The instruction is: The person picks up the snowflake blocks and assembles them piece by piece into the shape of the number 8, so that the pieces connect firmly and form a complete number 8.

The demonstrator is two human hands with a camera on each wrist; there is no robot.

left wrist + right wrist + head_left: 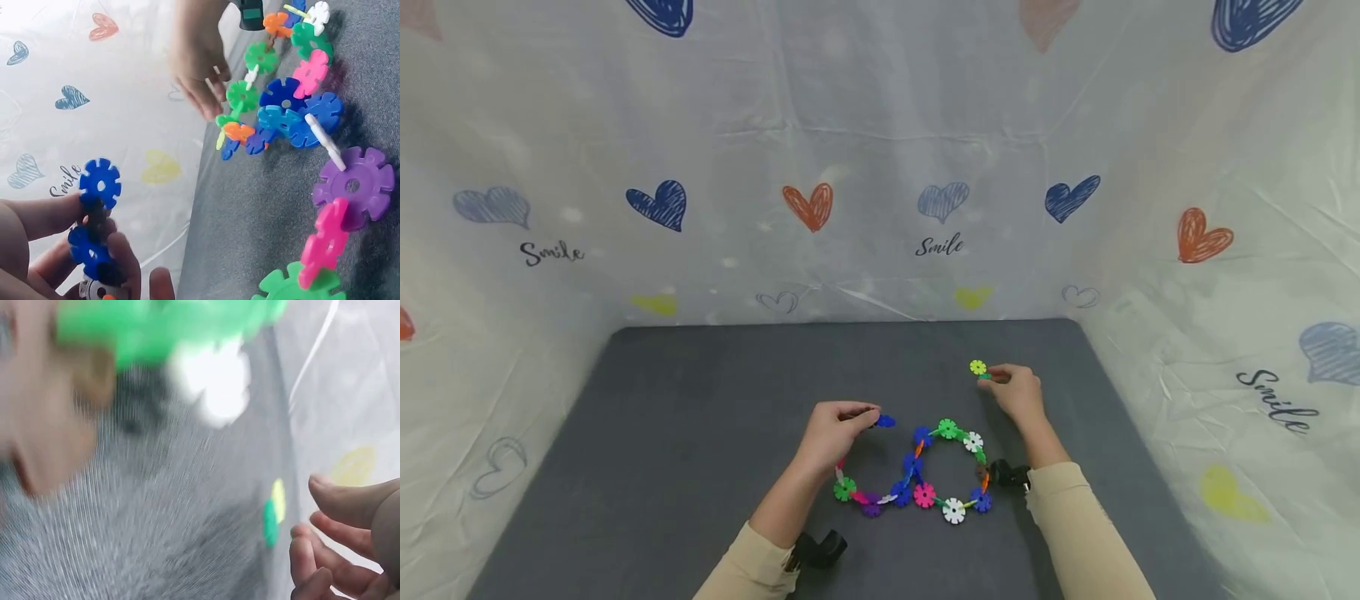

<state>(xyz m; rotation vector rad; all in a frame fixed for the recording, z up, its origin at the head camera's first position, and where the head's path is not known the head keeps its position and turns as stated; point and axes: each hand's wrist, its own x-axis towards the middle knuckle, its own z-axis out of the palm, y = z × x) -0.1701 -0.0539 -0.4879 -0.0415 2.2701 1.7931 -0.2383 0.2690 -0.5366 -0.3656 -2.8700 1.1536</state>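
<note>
My left hand (pixel 835 429) pinches a short run of notched plastic discs, with a blue disc (pixel 101 184) sticking out past the fingertips and a second blue disc (pixel 90 253) among the fingers. My right hand (pixel 1017 390) reaches toward a yellow disc (pixel 977 367) joined to a green disc (pixel 270 523). In the right wrist view its thumb and fingers are spread, with a gap before that pair. Between the hands lies a closed ring of linked discs, including a white disc (pixel 953 511). A curved chain with a purple disc (pixel 353 186) joins its left side.
A dark grey table (pixel 700 433) carries the discs. A white curtain (pixel 880 100) printed with hearts rises behind it and along both sides. Black wrist cameras sit at both cuffs, the right camera (pixel 1009 473) close by the ring. Blurred green discs (pixel 169 325) cross the right wrist view.
</note>
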